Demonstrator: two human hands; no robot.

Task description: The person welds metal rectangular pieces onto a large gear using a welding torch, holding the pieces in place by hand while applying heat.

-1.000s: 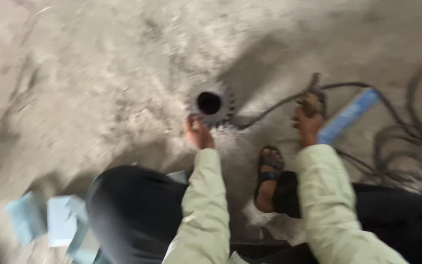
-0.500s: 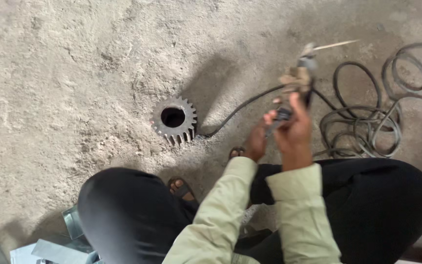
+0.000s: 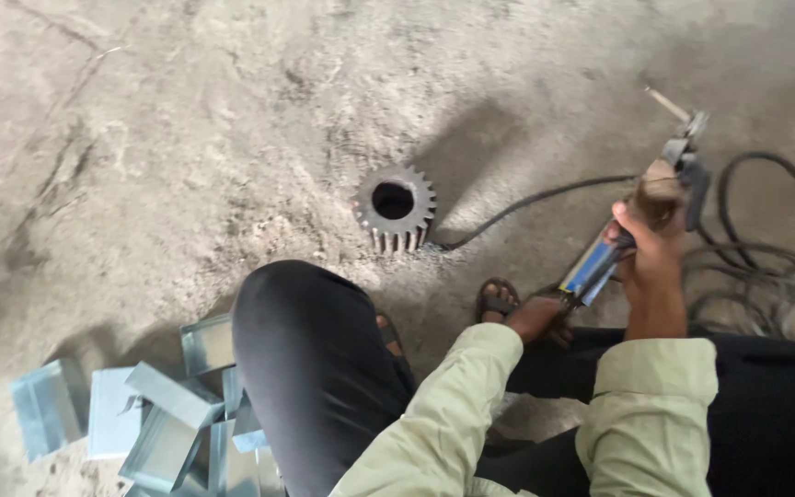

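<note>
Both hands grip the welding holder, right hand wrapped around its upper handle, left hand closed on the blue lower end, steadying it above the floor, right of the gear.

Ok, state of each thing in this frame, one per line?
Welding holder: lifted off the floor, gripped by the right hand.
Left hand: at the holder's blue lower end.
Gear: on its flat face on the floor, untouched.
Cable: coiled on the floor.
Metal channel pieces: piled loosely.
</note>
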